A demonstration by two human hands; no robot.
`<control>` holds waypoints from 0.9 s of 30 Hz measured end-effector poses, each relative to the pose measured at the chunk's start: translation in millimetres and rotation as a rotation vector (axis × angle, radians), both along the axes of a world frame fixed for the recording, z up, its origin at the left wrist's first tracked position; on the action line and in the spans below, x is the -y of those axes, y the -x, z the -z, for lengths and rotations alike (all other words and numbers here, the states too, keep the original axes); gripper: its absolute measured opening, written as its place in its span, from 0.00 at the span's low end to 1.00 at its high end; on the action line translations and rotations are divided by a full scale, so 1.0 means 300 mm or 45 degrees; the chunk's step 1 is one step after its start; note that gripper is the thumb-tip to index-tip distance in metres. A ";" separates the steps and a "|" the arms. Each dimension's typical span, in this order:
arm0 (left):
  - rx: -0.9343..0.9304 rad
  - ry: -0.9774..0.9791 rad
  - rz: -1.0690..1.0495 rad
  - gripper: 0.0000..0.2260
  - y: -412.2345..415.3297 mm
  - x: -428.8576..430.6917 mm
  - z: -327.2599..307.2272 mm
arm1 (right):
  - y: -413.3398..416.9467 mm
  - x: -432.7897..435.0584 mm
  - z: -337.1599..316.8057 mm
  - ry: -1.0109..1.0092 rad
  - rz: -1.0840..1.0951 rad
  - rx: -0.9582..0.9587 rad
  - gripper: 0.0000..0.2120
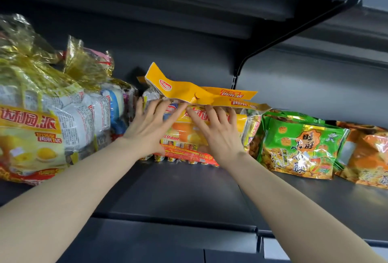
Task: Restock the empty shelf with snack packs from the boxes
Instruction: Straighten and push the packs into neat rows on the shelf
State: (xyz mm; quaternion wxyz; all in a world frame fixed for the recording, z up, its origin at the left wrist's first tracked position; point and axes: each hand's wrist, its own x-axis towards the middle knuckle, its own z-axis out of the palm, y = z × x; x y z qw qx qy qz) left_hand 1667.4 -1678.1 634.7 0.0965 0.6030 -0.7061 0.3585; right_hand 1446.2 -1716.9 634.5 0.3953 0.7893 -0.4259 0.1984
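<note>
What I see overhead
Black bracket (298, 30) slants at two o'clock beneath the upper shelf (189, 0); grey back panel (189, 52) at twelve.

Only the person's two arms show, a slender left forearm (73, 182) and right forearm (294, 199), both bare from the edge of the view to the wrist, ending in a left hand (147, 130) and right hand (218, 136) with long, slim, bare fingers.
</note>
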 end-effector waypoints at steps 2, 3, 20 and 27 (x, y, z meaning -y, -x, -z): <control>0.000 0.044 0.040 0.72 -0.004 -0.014 0.057 | 0.012 0.000 0.030 0.078 -0.039 -0.017 0.58; 0.013 0.061 0.060 0.71 -0.008 -0.017 0.078 | 0.015 0.004 0.041 0.111 -0.045 -0.026 0.56; -0.017 0.109 0.021 0.70 -0.025 0.076 0.102 | -0.059 0.074 -0.123 0.214 -0.256 0.435 0.24; -0.023 0.197 0.015 0.55 -0.016 0.059 0.004 | -0.194 0.143 -0.255 -0.357 -0.006 0.317 0.21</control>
